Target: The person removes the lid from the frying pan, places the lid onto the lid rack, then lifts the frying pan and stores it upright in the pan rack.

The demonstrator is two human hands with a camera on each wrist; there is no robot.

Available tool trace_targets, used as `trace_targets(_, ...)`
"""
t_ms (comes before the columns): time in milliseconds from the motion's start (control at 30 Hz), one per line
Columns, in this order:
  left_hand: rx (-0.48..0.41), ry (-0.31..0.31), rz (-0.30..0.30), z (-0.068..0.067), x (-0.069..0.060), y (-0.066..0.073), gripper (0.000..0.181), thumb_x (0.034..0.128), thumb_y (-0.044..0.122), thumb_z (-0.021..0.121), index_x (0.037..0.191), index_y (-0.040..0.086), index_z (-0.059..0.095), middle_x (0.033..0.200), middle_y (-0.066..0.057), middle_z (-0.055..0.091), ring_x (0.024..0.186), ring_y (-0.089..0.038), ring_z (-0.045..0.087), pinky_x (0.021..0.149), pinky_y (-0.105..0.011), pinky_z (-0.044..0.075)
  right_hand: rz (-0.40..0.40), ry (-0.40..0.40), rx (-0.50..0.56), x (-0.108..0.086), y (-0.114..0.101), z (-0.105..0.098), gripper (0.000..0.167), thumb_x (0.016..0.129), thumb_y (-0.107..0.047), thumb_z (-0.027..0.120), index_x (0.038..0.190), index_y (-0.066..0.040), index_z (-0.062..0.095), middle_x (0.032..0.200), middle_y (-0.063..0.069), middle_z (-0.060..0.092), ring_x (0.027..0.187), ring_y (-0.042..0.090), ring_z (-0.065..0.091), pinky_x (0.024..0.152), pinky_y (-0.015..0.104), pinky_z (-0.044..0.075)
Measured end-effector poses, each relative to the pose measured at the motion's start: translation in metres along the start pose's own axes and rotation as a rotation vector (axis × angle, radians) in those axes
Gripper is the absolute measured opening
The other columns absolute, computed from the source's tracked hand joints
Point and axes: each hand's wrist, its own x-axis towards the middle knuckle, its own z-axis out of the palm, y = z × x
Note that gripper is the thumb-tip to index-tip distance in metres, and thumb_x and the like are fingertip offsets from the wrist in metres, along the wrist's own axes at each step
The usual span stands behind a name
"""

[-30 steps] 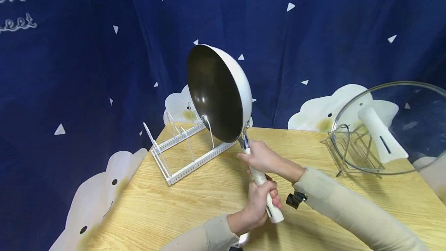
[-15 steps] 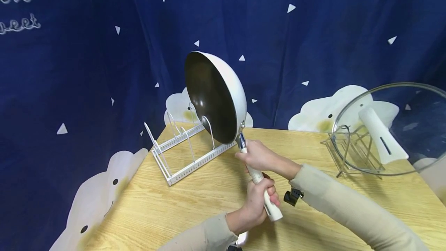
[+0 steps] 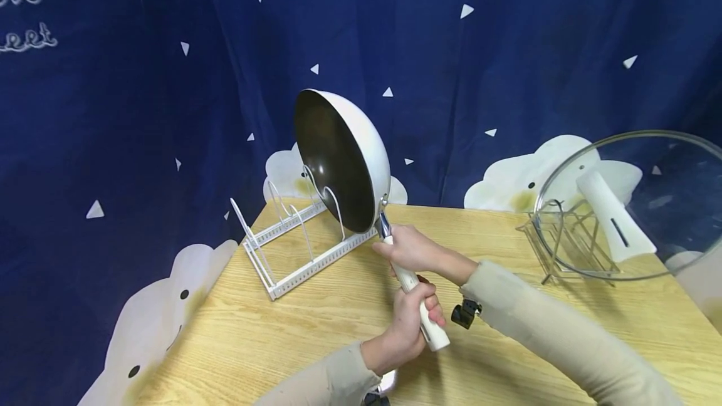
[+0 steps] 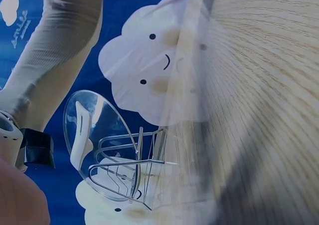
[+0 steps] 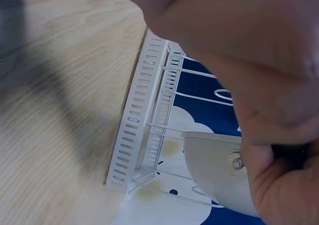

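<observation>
A wok (image 3: 333, 161), white outside and dark inside, stands tilted on edge at the right end of a white wire rack (image 3: 318, 263). Two wire loops of the rack show in front of its dark inside; whether its rim rests on the rack I cannot tell. My right hand (image 3: 414, 249) grips the white handle (image 3: 434, 334) close to the wok. Lower down, near the handle's end, my left hand (image 3: 406, 321) is wrapped around it. In the right wrist view, the wok's pale side (image 5: 214, 165) lies beside the rack's slotted rail (image 5: 133, 120).
To the right, a glass lid (image 3: 677, 205) with a white handle leans upright in a small metal wire stand (image 3: 555, 243). Both are on the wooden table (image 3: 237, 343). Behind hangs a dark blue curtain (image 3: 423, 30) with clouds and triangles.
The wok has shifted left and slightly down, closer over the rack's right end. Both hands moved left with the handle, keeping their grip. Rack, lid and stand stayed put.
</observation>
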Motion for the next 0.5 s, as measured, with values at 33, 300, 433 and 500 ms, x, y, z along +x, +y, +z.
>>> trace_targets(33,-0.004,0.003,0.001,0.0,0.0,0.0,0.017,0.0749,0.003,0.047,0.068,0.015,0.037,0.049,0.006,0.034,0.039,-0.004,0.036,0.037,-0.018,0.04,0.002,-0.001,0.006,0.001,0.0,0.001,0.017,0.092,-0.017,0.057,0.08,-0.005,0.051,0.056,0.015,0.06,0.042,0.018,0.059,0.043,0.032,0.049)
trace_targets(300,-0.033,0.017,-0.01,-0.004,0.002,0.001,0.017,0.0761,0.003,0.048,0.073,0.014,0.036,0.049,0.007,0.032,0.039,-0.003,0.035,0.037,-0.017,0.039,0.027,-0.003,0.045,0.007,0.003,0.006,0.018,0.091,-0.017,0.057,0.079,-0.005,0.052,0.058,0.017,0.059,0.043,0.019,0.059,0.042,0.032,0.049)
trace_targets(433,-0.038,0.022,-0.021,-0.007,0.003,0.002,0.017,0.0766,0.004,0.047,0.074,0.015,0.035,0.049,0.008,0.032,0.039,-0.002,0.034,0.037,-0.016,0.039,0.038,0.003,0.037,0.01,0.005,0.008,0.018,0.091,-0.017,0.057,0.078,-0.005,0.051,0.059,0.017,0.06,0.043,0.018,0.059,0.042,0.032,0.05)
trace_targets(500,-0.037,0.026,-0.023,-0.008,0.003,0.002,0.016,0.0769,0.004,0.047,0.074,0.015,0.035,0.049,0.008,0.032,0.039,-0.002,0.034,0.037,-0.015,0.038,0.043,0.001,0.034,0.012,0.005,0.01,0.018,0.09,-0.017,0.057,0.078,-0.005,0.051,0.057,0.014,0.059,0.043,0.018,0.059,0.043,0.031,0.05)
